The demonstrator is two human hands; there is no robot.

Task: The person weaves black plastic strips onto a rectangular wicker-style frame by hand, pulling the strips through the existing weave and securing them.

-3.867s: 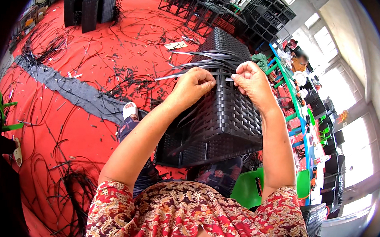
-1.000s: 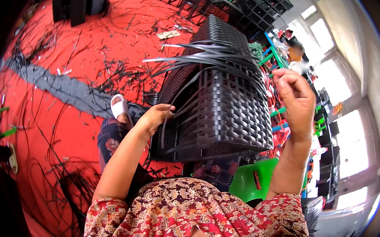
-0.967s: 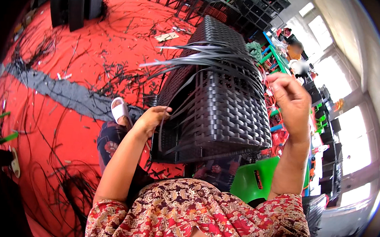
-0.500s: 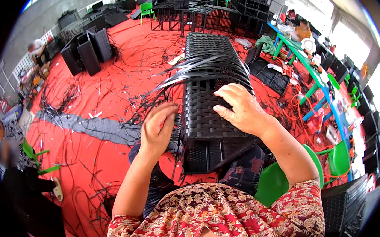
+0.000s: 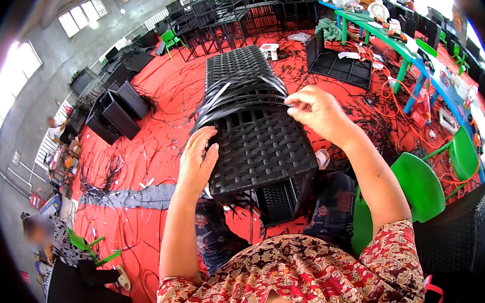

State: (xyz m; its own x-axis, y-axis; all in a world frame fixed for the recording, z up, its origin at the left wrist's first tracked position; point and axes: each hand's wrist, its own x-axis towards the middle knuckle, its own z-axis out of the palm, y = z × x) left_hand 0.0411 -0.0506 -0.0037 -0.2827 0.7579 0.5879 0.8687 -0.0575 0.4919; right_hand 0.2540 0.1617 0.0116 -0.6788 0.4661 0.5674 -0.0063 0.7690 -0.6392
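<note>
A long black woven rattan piece (image 5: 262, 150) stands between my knees, its near end toward me and its far end stretching away. Loose flat black plastic strips (image 5: 236, 104) arch across its top, over a gap where the weave is open. My right hand (image 5: 320, 113) is at the right edge, thumb and fingertips pinched on the end of one strip. Against the left edge rests my left hand (image 5: 195, 159), fingers extended and thumb apart, close to the strips' left ends.
Red floor covering (image 5: 148, 171) is littered with strip scraps. Green chairs (image 5: 416, 185) stand at my right, near a long green-and-blue table (image 5: 401, 47). Black woven pieces (image 5: 121, 112) stand at the left. A person (image 5: 65, 241) sits at the lower left.
My view has swung round, shifting the scene. My right hand moved from above the weave to the right edge and took a strip. My left hand came in to the left edge.
</note>
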